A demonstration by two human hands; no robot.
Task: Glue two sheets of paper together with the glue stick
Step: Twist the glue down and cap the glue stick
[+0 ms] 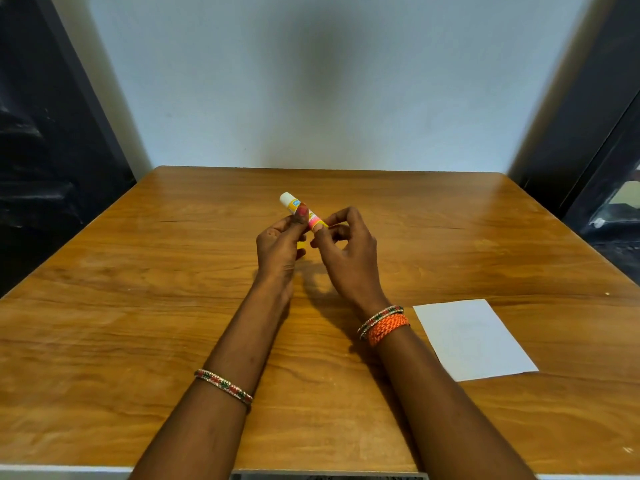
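Together, both hands — left hand [282, 244], right hand [348, 258] — grip a slim cylindrical glue stick [303, 212] above the glossy wooden table [138, 306].

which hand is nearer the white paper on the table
Right. The right hand is up and left of the paper, its wrist close to the sheet's near-left corner. The left hand is farther left, with its grip on the glue stick.

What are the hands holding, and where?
A glue stick. The left hand pinches its middle; the right hand grips its lower end.
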